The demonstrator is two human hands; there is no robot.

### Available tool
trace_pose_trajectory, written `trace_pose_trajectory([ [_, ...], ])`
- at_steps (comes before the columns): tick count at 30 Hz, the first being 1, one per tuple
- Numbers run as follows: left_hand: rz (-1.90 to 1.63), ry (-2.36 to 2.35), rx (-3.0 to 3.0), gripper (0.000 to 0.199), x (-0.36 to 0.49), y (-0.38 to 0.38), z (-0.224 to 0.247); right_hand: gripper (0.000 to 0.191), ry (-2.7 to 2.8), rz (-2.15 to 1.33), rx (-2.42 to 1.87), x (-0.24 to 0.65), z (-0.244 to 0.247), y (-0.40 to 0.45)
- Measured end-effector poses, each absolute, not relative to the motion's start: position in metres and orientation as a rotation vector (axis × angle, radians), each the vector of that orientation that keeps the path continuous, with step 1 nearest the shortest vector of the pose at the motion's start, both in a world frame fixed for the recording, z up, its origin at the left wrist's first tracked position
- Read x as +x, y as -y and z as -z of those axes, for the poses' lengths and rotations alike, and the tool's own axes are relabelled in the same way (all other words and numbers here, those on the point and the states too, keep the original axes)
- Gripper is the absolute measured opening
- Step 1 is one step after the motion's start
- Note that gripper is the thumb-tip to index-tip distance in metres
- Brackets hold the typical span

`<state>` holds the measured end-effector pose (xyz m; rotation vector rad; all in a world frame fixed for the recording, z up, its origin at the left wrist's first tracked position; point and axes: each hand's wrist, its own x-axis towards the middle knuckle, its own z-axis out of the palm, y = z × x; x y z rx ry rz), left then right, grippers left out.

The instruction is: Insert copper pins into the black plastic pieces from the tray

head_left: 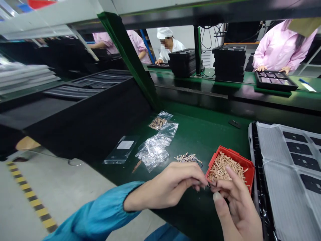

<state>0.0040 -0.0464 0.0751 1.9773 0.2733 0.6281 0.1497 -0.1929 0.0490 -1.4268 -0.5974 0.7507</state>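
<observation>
My left hand (173, 184) reaches in from the left with thumb and fingers pinched together. Facing it is my right hand (238, 207), its fingers curled and its index finger raised. The fingertips meet just in front of the red bin (250, 174), around a tiny dark piece mostly hidden by the fingers. Thin tan strips (222, 167) fill the bin. Behind my left hand lies a small loose pile of tan and dark strips (188, 158) on the green table (200, 130).
Clear plastic bags (156, 145) lie left of the pile, with a bagged batch of strips (157, 123) beyond. A labelled bag (121, 150) is further left. At right stands a tray of dark flat parts (298, 149). Co-workers (281, 47) sit across, near stacked black trays (229, 63).
</observation>
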Motion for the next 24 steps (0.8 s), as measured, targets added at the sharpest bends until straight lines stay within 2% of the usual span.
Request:
trace_pose_trajectory([
  [3,-0.514,-0.181,2.074,0.035,0.019,0.045,-0.086,0.04,0.463,-0.658,-1.358,0.149,-0.055,0.193],
  [10,-0.328,-0.116,2.18,0.037,0.067,0.037,-0.109,0.05,0.349,-0.529,-1.362,0.173,-0.045,0.195],
  [13,-0.24,-0.009,2.238,0.041,0.086,0.033,-0.125,0.045,0.323,-0.558,-1.32,0.18,-0.041,0.202],
  [16,-0.091,0.077,2.278,0.043,0.114,0.022,-0.14,0.037,0.229,-0.415,-1.306,0.184,-0.044,0.209],
  [21,-0.054,0.146,2.362,0.019,0.215,0.03,-0.141,0.021,0.163,-0.149,-1.089,0.186,-0.058,0.216],
  [22,-0.052,0.173,2.399,0.02,0.241,0.041,-0.137,0.02,0.184,-0.125,-1.048,0.186,-0.06,0.217],
  [24,-0.029,0.21,2.502,0.037,0.288,0.068,-0.126,0.021,0.247,-0.108,-0.993,0.185,-0.061,0.22],
])
